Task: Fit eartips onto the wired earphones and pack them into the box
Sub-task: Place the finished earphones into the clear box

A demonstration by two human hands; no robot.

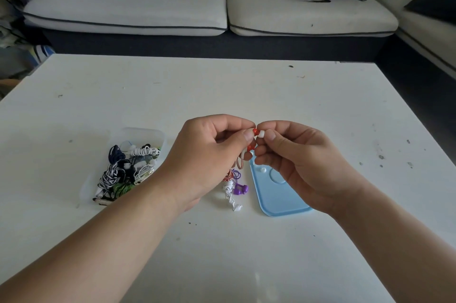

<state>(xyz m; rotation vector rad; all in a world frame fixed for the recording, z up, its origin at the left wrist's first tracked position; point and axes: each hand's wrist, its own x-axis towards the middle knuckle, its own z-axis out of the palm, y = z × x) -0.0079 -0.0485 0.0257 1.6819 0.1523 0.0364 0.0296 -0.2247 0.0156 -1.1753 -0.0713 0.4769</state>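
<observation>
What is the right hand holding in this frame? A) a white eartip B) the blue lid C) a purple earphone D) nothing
A: the right hand pinches a white eartip against the red earbud that the left hand holds.

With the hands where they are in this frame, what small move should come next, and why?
Probably press the white eartip, pinched in the right hand, onto the red earbud held by the left hand: the two meet tip to tip, but the eartip does not look seated yet.
</observation>
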